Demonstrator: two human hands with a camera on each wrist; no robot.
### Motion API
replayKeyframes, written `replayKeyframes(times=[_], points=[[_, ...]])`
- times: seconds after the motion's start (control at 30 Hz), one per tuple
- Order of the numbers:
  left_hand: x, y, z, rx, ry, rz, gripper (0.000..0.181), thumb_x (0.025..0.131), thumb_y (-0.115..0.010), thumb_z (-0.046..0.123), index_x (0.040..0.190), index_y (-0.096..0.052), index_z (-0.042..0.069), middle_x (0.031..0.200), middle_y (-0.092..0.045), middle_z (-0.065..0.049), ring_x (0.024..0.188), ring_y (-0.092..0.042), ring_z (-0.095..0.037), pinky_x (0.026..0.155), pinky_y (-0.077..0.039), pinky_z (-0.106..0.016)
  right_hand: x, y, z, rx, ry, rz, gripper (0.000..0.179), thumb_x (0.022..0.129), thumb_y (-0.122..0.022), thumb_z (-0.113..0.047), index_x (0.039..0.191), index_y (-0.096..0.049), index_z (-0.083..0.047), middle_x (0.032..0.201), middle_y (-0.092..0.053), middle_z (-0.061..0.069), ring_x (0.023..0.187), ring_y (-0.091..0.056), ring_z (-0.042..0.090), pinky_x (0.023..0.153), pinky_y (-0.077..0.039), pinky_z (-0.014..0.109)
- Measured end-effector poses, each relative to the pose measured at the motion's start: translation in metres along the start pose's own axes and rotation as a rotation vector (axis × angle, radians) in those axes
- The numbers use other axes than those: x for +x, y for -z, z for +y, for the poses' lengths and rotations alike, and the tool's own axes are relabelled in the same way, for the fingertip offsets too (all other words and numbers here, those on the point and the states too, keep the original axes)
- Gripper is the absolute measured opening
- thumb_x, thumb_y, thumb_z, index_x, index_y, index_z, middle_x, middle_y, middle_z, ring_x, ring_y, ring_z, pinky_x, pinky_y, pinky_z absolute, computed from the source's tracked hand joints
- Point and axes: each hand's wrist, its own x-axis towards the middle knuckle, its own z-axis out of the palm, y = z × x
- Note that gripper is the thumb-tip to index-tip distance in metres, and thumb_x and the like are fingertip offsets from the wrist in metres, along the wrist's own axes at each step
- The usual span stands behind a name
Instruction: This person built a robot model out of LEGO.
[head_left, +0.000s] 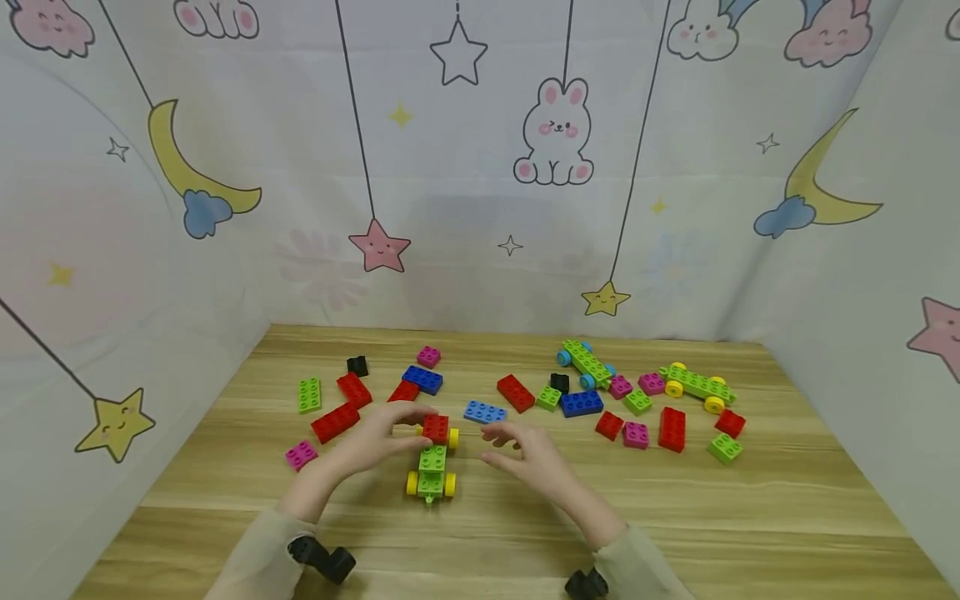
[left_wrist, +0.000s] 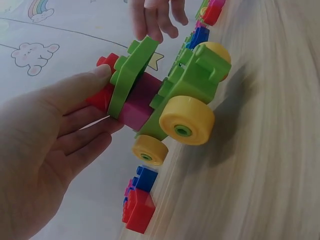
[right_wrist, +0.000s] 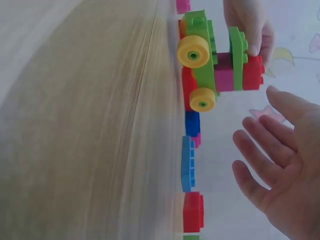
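Your nearer left hand [head_left: 381, 435] pinches the red plastic brick [head_left: 436, 428] atop the yellow-wheeled green plastic car [head_left: 432, 460], which runs lengthwise away from you; your right hand [head_left: 531, 457], relaxed and empty, sits apart rightward.

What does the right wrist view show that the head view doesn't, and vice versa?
Right wrist only: the magenta plastic brick stacked within the yellow-wheeled green plastic toy vehicle.

Head only: the long green plastic base with blue wheels and the long green plastic base with yellow wheels.

Both: that vehicle, the red plastic brick on top of it, the light blue rectangular plastic brick, the left hand at the red brick, and the right hand, holding nothing.
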Motion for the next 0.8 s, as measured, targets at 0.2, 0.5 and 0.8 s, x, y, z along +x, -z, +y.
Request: replayKeyframes(times=[0.2, 0.5, 0.8], points=[[-0.006, 0.008, -0.008, 0.026, 0.067, 0.012, 0.045, 0.093, -0.066, 0.025, 0.132, -0.059, 0.003, 0.127, -0.065, -0.014, 0.117, -0.06, -0.036, 0.096, -0.049, -0.056, -0.001, 0.001, 0.003, -0.007, -0.009, -0.005, 0.03, 0.094, -0.066, -0.016, 0.12, -0.065, -0.001, 0.114, -0.07, 0.011, 0.102, -0.065, 0.027, 0.087, -0.053, 0.05], [-0.014, 0.016, -0.02, 0.039, 0.127, 0.028, 0.046, 0.093, -0.066, 0.026, 0.133, -0.058, 0.003, 0.129, -0.063, -0.016, 0.119, -0.059, -0.038, 0.098, -0.048, -0.055, -0.004, 0.004, 0.006, -0.028, 0.011, 0.001, 0.029, 0.093, -0.066, -0.015, 0.119, -0.066, -0.001, 0.114, -0.07, 0.009, 0.101, -0.065, 0.025, 0.087, -0.053, 0.048], [-0.02, 0.019, -0.024, 0.025, 0.166, 0.033, 0.046, 0.094, -0.064, 0.027, 0.134, -0.058, 0.005, 0.13, -0.062, -0.018, 0.118, -0.059, -0.038, 0.097, -0.05, -0.051, -0.01, 0.012, 0.008, -0.019, -0.003, 0.017, 0.028, 0.094, -0.065, -0.015, 0.119, -0.065, -0.001, 0.114, -0.07, 0.011, 0.104, -0.064, 0.028, 0.088, -0.052, 0.049]])
